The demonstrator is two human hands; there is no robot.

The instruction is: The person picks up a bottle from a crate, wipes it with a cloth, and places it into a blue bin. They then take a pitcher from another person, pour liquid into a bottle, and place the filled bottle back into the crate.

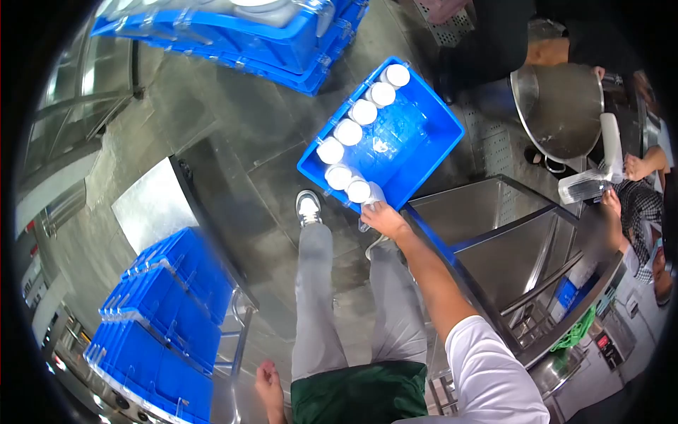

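Note:
A blue crate [424, 152] sits on the floor ahead of my feet. Several white-lidded tubs [363, 112] line its left side and near end, and its bottom shows on the right. My right hand [385, 219] is closed at the near rim of the crate, right beside the nearest white-lidded tub [359, 191]. The fingertips are partly hidden there, and a clear plastic clip shows below them. Down by my left side hangs my left hand [269, 389], slightly blurred, fingers loosely apart and holding nothing.
Stacked blue crates [166, 311] stand at lower left by a metal cart. More crates [282, 49] holding white items are at the top. A steel frame table [508, 233] flanks my right. Beyond it, people work near a large steel pot [558, 116]; one holds a plastic-wrapped stack [611, 145].

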